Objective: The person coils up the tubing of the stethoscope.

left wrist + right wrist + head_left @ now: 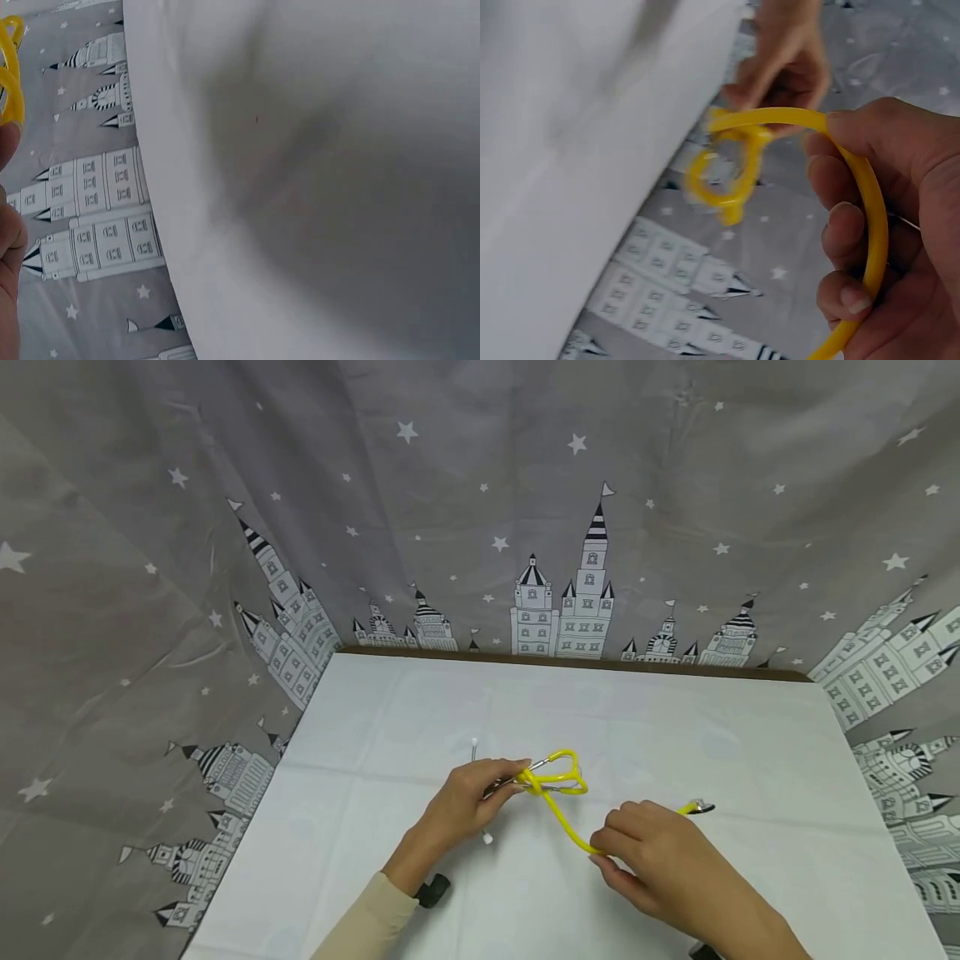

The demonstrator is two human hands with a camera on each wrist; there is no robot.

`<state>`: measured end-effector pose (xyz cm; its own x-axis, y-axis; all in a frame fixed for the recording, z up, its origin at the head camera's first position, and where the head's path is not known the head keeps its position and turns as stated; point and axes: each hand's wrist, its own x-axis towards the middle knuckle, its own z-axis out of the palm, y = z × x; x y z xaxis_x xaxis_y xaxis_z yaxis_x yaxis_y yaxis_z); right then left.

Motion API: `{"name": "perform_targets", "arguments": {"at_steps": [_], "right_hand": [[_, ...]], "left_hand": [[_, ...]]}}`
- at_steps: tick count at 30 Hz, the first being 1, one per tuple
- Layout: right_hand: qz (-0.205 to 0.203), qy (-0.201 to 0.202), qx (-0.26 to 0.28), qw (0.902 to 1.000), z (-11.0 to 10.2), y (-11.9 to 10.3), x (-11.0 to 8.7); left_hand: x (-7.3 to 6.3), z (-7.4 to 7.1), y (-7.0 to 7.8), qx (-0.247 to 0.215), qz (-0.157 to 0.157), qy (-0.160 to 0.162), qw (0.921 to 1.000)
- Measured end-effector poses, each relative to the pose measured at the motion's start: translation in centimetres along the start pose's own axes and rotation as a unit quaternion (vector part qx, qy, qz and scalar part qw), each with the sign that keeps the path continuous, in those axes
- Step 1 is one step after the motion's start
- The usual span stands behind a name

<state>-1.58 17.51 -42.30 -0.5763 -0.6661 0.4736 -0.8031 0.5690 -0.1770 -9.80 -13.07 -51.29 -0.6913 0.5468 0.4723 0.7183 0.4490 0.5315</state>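
Observation:
A stethoscope with yellow tubing (561,818) and metal ear tubes is held above the white table. My left hand (471,795) pinches it where the tubing crosses over the metal tubes, with a yellow loop (576,768) sticking out to the right. White ear tips (487,838) show on the left, beyond that hand. Farther right, my right hand (656,853) grips the single length of tubing; in the right wrist view its fingers curl round the yellow tube (875,217). The chest piece (701,807) protrudes past the right hand, partly hidden. Only a bit of tubing (10,82) appears in the left wrist view.
A white-covered table (390,710) lies under both hands, with a brown far edge (480,656). Behind and at the sides hangs a grey curtain (465,452) printed with castles and stars. A dark wrist device (432,891) is on the left wrist.

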Motion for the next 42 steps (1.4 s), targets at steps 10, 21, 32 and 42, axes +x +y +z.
{"name": "perform_targets", "arguments": {"at_steps": [10, 21, 32, 42], "right_hand": [[0.002, 0.001, 0.022, 0.9998, -1.8, 1.4, 3.7], [0.07, -0.037, 0.097, 0.9922, -0.5, 4.7, 4.7], [0.148, -0.097, 0.213, 0.9609, 2.1, 7.4, 3.0], [0.196, -0.182, 0.27, 0.9249, 3.5, 8.4, 2.2]], "left_hand": [[0.0, 1.5, 1.6, -0.038, -0.003, -0.052, 0.9979], [0.1, 2.5, 4.1, -0.091, 0.027, -0.101, 0.9904], [0.1, 2.5, 5.7, -0.111, 0.059, -0.115, 0.9853], [0.3, 2.2, 6.1, -0.051, 0.09, -0.093, 0.9903]]}}
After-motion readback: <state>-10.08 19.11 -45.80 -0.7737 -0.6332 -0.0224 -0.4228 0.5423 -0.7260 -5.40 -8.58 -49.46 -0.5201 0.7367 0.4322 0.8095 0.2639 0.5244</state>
